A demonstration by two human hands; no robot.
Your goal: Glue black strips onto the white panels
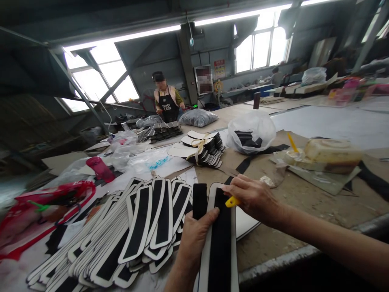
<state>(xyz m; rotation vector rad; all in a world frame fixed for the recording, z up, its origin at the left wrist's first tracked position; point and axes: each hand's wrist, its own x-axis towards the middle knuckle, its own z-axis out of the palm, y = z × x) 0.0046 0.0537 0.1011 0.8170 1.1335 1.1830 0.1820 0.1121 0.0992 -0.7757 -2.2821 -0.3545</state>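
Near the bottom centre, my left hand [194,239] grips a black strip [199,200], its thumb resting on a long white-edged piece [223,247] with a black centre. My right hand [253,198] is closed round a yellow-handled tool [232,202] at the top end of that piece; the tool's tip is hidden. To the left lies a large fanned pile of similar white-edged pieces [138,223]. A second yellow stick [292,142] stands in pale paste beside a cloudy plastic container [331,152] at the right.
Tied stacks of cut pieces [200,150] and a clear bag [252,132] with black strips lie further back. A pink bottle [100,169] and a red bag [45,215] are at the left. A person in an apron [167,99] stands across the table.
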